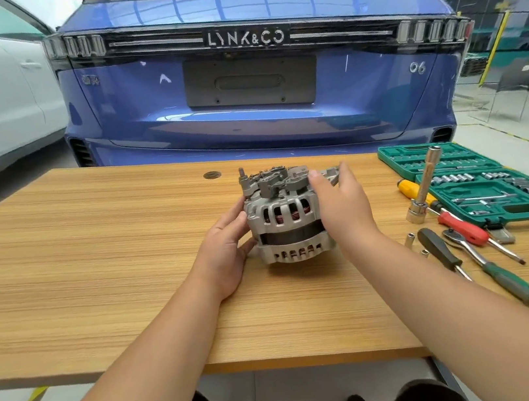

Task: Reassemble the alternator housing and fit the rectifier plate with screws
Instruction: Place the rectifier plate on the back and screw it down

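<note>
Grey finned alternator (285,223) upright mid-table, dark rectifier plate (273,178) seemingly seated on top.

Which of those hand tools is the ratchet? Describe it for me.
Look right of the alternator, in front of the green socket case. The ratchet lies nearest the table's front edge: round steel head, green grip, unlike the screwdrivers beside it.
</note>
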`<state>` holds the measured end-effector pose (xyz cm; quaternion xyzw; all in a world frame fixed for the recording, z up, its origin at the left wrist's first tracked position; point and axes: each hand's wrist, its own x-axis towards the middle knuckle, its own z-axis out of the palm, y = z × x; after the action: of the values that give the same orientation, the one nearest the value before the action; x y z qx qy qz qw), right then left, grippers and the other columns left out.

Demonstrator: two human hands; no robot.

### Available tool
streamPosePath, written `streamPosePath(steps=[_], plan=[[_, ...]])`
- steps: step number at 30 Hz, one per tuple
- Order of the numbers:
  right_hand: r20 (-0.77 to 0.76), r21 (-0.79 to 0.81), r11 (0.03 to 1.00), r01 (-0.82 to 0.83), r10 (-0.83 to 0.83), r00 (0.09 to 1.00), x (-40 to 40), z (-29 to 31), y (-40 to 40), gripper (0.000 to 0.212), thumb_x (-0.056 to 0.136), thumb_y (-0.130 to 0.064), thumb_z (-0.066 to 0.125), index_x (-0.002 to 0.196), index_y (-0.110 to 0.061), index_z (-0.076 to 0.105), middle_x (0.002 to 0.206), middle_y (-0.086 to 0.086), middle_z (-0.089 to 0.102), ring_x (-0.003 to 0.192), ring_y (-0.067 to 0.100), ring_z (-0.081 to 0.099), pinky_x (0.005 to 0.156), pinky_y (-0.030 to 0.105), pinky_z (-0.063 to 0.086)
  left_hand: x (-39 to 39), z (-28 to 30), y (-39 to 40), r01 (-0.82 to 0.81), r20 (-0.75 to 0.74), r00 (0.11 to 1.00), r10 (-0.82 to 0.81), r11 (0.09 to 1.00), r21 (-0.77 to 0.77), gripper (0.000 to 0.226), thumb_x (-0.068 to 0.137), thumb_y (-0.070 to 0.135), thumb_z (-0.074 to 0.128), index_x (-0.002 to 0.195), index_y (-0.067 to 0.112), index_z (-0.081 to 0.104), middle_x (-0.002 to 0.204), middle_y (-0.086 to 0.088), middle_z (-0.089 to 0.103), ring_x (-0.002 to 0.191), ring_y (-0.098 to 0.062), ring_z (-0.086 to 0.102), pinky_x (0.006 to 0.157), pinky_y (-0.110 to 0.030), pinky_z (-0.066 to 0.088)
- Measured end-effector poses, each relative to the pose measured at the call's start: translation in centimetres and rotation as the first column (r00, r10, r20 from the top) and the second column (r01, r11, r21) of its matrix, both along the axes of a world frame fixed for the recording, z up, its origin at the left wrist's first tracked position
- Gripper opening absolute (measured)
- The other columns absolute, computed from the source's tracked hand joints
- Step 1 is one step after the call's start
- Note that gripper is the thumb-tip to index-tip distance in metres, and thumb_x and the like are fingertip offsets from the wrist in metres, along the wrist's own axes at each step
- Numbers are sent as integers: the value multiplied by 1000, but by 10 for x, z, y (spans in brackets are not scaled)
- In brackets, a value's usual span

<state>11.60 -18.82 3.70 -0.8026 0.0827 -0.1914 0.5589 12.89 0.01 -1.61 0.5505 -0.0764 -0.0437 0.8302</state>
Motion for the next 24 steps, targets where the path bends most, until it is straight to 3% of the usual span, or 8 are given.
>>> streamPosePath(steps=[2, 5, 6, 9, 12, 18, 21, 24], plan=[[-15, 48, 999, 0, 1, 1000, 4, 1, -6, 76, 94, -51, 41, 161, -28, 15, 166, -3, 25, 147, 23, 31, 114, 51, 36, -1, -1, 0, 7, 38, 999, -7, 1000, 24, 36, 104, 13, 53, 130, 35, 65, 134, 12, 68, 123, -8, 64, 90, -32, 52], [-84, 196, 981, 8, 9, 996, 11, 2, -15, 62, 99, -37, 38, 159, -28, 26, 159, -3, 39, 116, 15, 47, 85, 36, 44, -4, -4, -2, 4, 124, 992, -16, 995, 96, 45, 101, 7, 58, 134, 37, 63, 133, 8, 69, 125, -14, 63, 95, -34, 55], [-118, 235, 972, 12, 16, 993, 14, 3, -18, 58, 100, -36, 38, 157, -26, 34, 154, -2, 46, 114, 15, 50, 83, 35, 44, -4, -5, -4, 0, 139, 990, -17, 993, 119, 48, 100, 5, 59, 134, 39, 63, 131, 4, 70, 125, -17, 63, 98, -37, 54], [-189, 324, 945, 48, 15, 982, 17, 3, -27, 42, 100, -39, 38, 125, -20, 65, 105, -1, 75, 96, 18, 63, 77, 37, 51, -5, -5, -10, 11, 166, 985, -38, 986, 164, 55, 93, 8, 64, 129, 50, 65, 132, 0, 69, 129, -22, 60, 106, -43, 50], [-195, 407, 913, 28, 58, 979, 16, -2, -35, 36, 100, -44, 38, 91, -28, 69, 70, -8, 75, 77, 14, 64, 63, 32, 49, -6, -3, -12, 24, 193, 979, -66, 976, 215, 59, 93, 7, 63, 134, 50, 62, 144, 5, 61, 136, -17, 53, 107, -42, 49], [-194, 393, 919, -31, 115, 974, 22, -10, -33, 48, 96, -50, 38, 109, -19, 72, 87, 1, 78, 84, 19, 66, 65, 32, 45, -8, -2, -11, -39, 187, 982, -8, 969, 242, 57, 97, -1, 62, 137, 40, 62, 137, 6, 66, 129, -11, 58, 86, -25, 49], [-212, 358, 933, -25, 108, 971, 23, -3, -36, 44, 94, -52, 43, 101, -22, 73, 80, -5, 77, 81, 15, 67, 60, 30, 47, -9, -1, -10, -136, 187, 978, 98, 970, 203, 44, 96, 5, 65, 121, 41, 70, 123, 14, 72, 108, -2, 67, 72, -18, 51], [-184, 238, 970, 43, 2, 983, 25, 3, -37, 48, 98, -59, 43, 85, -22, 70, 71, -8, 73, 85, 15, 64, 68, 33, 49, -4, -3, -7, -304, 144, 949, 280, 935, 183, 28, 96, 14, 69, 102, 41, 74, 112, 18, 74, 97, -7, 70, 70, -24, 51]])
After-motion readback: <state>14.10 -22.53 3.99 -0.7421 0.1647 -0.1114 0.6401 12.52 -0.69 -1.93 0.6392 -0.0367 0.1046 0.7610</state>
